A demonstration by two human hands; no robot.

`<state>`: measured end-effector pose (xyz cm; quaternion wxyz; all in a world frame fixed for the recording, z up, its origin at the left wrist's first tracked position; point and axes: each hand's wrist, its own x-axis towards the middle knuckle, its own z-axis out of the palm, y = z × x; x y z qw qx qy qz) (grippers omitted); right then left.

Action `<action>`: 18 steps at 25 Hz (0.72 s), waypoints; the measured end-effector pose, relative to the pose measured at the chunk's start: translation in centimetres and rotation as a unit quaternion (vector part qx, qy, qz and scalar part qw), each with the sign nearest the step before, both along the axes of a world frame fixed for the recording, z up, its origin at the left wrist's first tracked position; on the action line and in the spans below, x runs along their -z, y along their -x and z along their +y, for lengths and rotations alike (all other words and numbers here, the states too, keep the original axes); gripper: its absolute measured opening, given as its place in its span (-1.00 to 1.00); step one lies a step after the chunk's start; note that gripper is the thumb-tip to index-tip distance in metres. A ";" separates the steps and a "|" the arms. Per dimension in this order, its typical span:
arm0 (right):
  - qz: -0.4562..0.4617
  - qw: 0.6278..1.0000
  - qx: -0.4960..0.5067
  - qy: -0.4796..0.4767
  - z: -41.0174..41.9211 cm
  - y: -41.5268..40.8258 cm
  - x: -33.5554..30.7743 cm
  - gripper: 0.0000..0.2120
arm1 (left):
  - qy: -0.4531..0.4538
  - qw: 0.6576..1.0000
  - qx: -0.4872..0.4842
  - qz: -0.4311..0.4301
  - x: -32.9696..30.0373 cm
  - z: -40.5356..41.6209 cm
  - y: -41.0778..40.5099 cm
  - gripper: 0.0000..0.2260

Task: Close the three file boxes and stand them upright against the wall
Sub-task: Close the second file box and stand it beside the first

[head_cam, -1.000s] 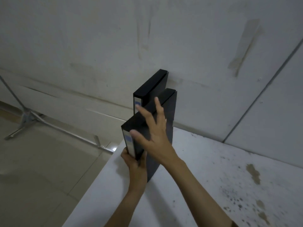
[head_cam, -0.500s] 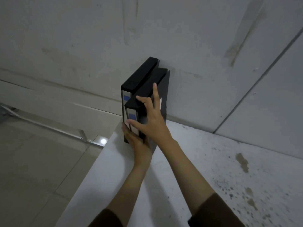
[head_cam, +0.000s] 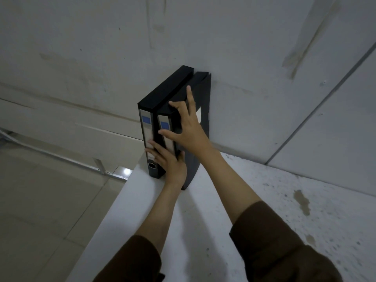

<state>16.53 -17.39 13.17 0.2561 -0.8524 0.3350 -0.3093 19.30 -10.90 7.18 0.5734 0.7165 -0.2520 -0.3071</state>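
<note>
Two black file boxes stand upright, side by side, with their back ends at the wall. The first file box (head_cam: 165,88) is on the left, close to the table's left edge. The second file box (head_cam: 204,102) touches its right side, and their labelled spines are nearly level. My left hand (head_cam: 169,162) clasps the lower spine of the second box, fingers reaching across onto the first box's spine. My right hand (head_cam: 188,130) spreads over the second box's upper front corner, thumb on the spine. A third box is not in view.
The white table (head_cam: 203,216) has dark stains (head_cam: 303,202) on its right part. Its left edge (head_cam: 114,206) drops to a tiled floor with a metal rail (head_cam: 61,158). The grey wall (head_cam: 244,58) rises directly behind the boxes.
Both hands slid the second box away from me toward the wall until it stood beside the first box. My view moved closer and further forward.
</note>
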 end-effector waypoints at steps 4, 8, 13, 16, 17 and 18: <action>-0.013 1.000 0.007 0.006 0.2 0.0 0.0 -0.35 | -0.004 0.999 0.020 -0.029 0.1 0.4 -0.1 -0.10; -0.019 1.000 0.005 -0.007 1.1 0.1 -0.6 -0.15 | -0.013 0.999 0.037 -0.014 -0.2 1.2 -0.7 -0.10; -0.041 0.998 0.029 -0.030 3.4 1.7 -1.9 0.00 | 0.016 1.000 0.012 0.012 -2.3 3.3 -0.9 -0.18; -0.033 0.998 0.030 -0.038 5.1 3.7 -2.8 -0.03 | 0.048 0.999 -0.019 0.016 -4.4 4.7 -0.3 -0.24; -0.025 0.998 0.032 -0.041 5.6 4.5 -3.1 -0.05 | 0.062 0.998 -0.024 0.012 -5.1 5.2 0.2 -0.27; -0.016 0.998 0.033 -0.045 6.0 5.5 -3.5 -0.07 | 0.076 0.997 -0.027 0.006 -5.7 5.8 0.8 -0.30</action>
